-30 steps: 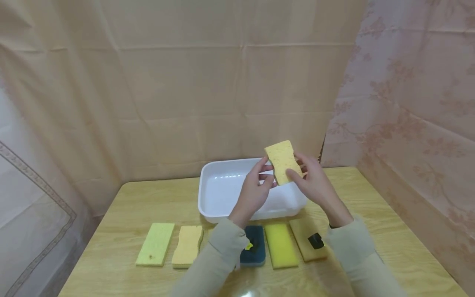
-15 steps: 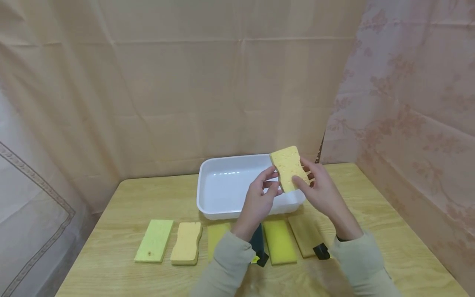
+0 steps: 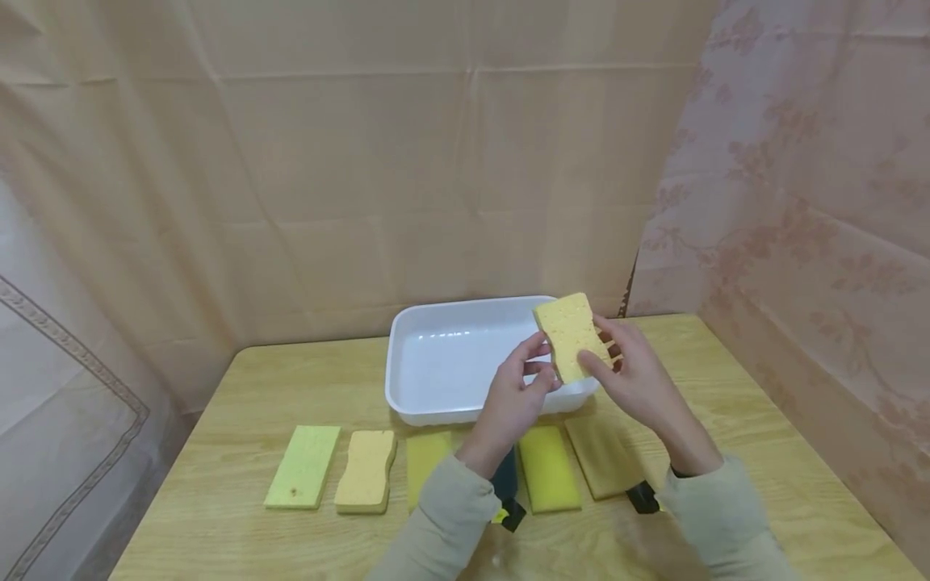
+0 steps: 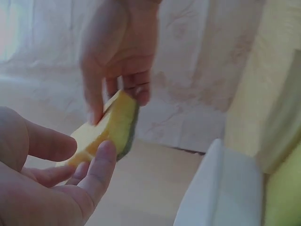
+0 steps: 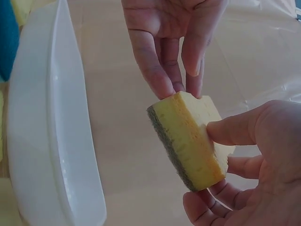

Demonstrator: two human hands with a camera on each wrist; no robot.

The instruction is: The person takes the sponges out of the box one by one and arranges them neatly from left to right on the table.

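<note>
A yellow sponge (image 3: 572,332) with a waisted outline is held up over the right end of a white tray (image 3: 450,367). In the right wrist view the sponge (image 5: 188,141) shows a layered edge with a dark grey scouring face. My right hand (image 3: 643,383) pinches it, thumb on the yellow face and fingers behind. My left hand (image 3: 512,399) touches the opposite edge with its fingertips. In the left wrist view the left thumb (image 4: 51,141) appears apart from the sponge (image 4: 123,120).
Sponges lie in a row before the tray: pale green (image 3: 303,466), peach (image 3: 365,476), yellow (image 3: 425,458), dark blue (image 3: 506,476), bright yellow (image 3: 550,470) and tan (image 3: 597,460). My left forearm partly covers the middle ones. A beige curtain (image 3: 436,177) hangs behind the table (image 3: 240,420).
Both hands and the sponge have shifted slightly right and lower in the head view. The hold on the sponge looks the same. The whole view has tilted a little.
</note>
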